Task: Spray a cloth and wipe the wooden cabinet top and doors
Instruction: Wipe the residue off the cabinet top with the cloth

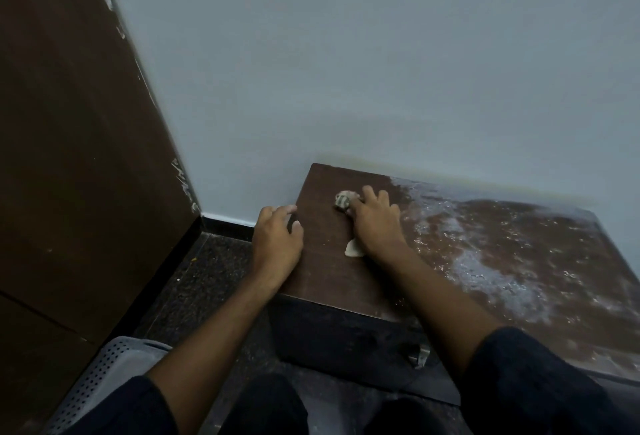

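Right hand [375, 223] presses cloth [344, 199] onto cabinet top [519, 244], fingers curled around it; left hand [277, 239] rests beside, fingers loosely spread.

cloth [346, 202]: small, pale, crumpled, lay on left part of top, showing at two spots | cabinet top [322, 261]: dark brown wood, left part clean, right part streaked with whitish residue
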`<control>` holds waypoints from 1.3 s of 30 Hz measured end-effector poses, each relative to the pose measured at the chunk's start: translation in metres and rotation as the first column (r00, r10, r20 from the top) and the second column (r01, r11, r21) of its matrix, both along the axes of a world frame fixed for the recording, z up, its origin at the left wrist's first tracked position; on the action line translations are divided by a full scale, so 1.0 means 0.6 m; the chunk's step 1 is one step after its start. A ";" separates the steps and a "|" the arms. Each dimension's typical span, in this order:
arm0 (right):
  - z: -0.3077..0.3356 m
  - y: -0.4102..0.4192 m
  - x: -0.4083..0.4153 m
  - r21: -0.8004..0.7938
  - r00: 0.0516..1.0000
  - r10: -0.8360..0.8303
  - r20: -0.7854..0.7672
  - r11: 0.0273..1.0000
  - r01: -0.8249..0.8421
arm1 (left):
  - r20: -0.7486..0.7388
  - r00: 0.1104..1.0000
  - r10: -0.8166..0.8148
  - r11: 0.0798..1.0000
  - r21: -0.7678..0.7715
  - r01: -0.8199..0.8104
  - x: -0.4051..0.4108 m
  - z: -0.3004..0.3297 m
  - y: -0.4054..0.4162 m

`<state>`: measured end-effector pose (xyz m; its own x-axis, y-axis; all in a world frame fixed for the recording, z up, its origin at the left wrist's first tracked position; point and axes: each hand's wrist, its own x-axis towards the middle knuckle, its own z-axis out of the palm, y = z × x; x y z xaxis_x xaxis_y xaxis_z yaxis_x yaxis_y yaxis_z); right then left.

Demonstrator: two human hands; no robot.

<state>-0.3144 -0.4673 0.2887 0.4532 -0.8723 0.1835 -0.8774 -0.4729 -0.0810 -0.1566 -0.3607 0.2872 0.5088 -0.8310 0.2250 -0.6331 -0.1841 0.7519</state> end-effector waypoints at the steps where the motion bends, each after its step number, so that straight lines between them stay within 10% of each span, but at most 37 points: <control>1: -0.003 0.021 -0.001 -0.005 0.999 0.035 0.028 0.999 -0.035 | -0.034 0.999 0.011 1.000 -0.009 -0.012 0.004 -0.001 0.000; 10: -0.021 0.212 -0.037 -0.051 0.958 0.281 0.048 0.959 -0.279 | 0.039 0.999 0.003 1.000 -0.031 -0.002 -0.032 -0.010 0.006; 18: -0.005 0.129 -0.047 -0.029 0.996 -0.018 0.083 0.999 0.020 | 0.171 0.970 -0.170 0.984 -0.016 0.175 -0.034 -0.010 0.014; 39: -0.008 0.158 -0.186 -0.051 0.989 -0.110 0.104 0.992 0.115 | 0.328 0.863 -0.384 0.918 0.035 0.396 -0.095 -0.012 0.003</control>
